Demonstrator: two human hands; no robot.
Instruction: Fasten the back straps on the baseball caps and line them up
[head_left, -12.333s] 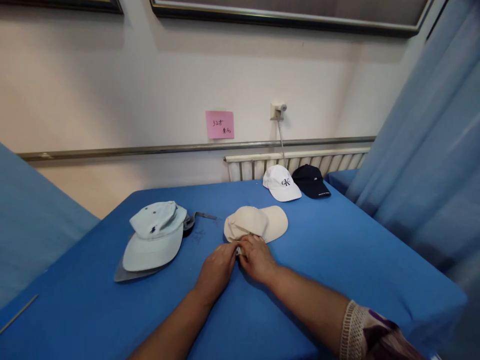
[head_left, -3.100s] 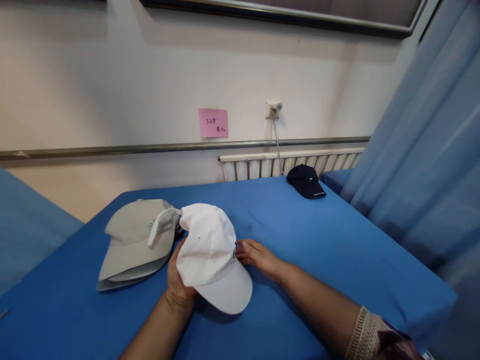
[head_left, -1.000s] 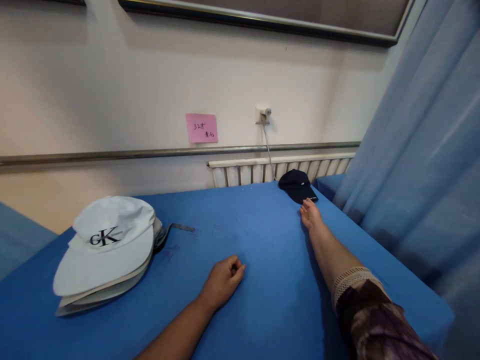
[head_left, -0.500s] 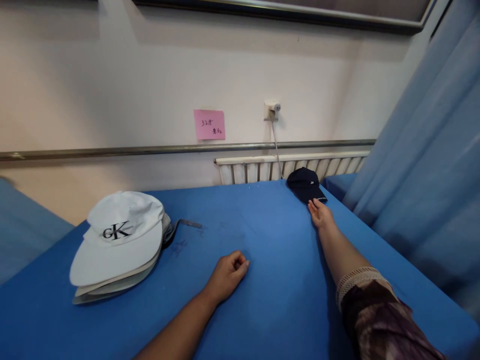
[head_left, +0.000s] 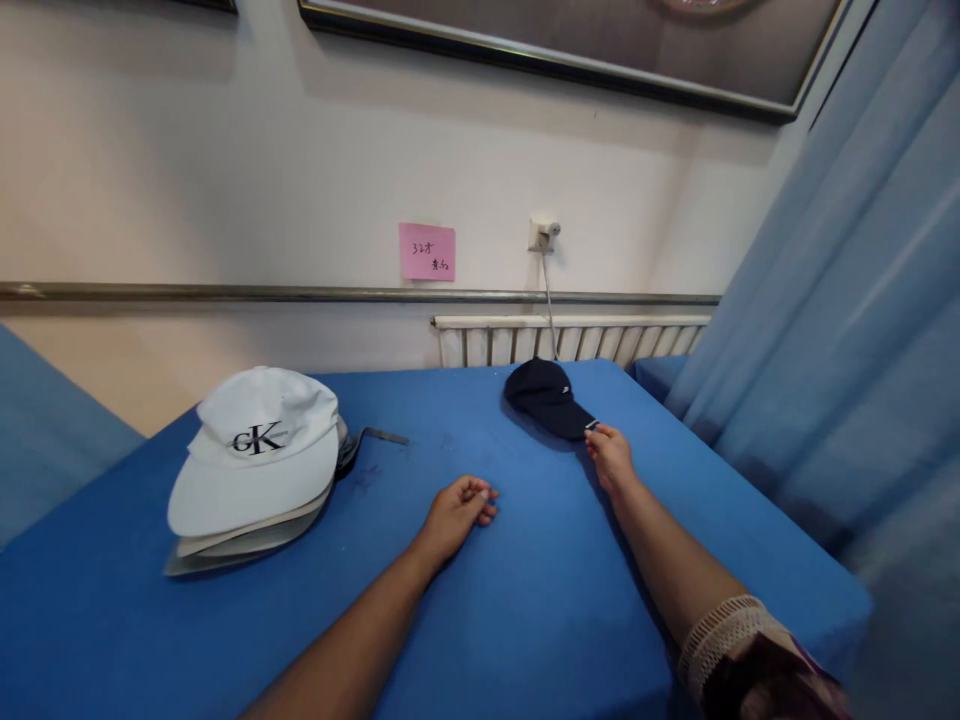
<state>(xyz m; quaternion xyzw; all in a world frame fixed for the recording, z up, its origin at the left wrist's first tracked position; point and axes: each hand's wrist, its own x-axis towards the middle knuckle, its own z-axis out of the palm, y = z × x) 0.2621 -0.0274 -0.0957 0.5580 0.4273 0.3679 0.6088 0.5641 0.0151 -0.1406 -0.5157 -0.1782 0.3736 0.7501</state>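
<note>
My right hand (head_left: 611, 458) pinches the brim of a dark navy cap (head_left: 547, 397) lying on the blue table (head_left: 525, 600), right of the middle. Its fingers are closed on the brim's edge. My left hand (head_left: 457, 512) rests on the table in front of me, loosely curled, with nothing in it. To the left sits a stack of caps (head_left: 247, 480), topped by a white cap with black letters (head_left: 259, 445).
A grey strap (head_left: 379, 437) sticks out from the cap stack. A radiator (head_left: 570, 340) and a rail run along the wall behind the table. A pink note (head_left: 426, 251) and a socket with a cable (head_left: 543, 236) hang above. Blue curtains (head_left: 840, 300) close the right side.
My right hand reached the navy cap at the far right, took its brim and has drawn it nearer and to the left. My left hand stayed resting on the table.
</note>
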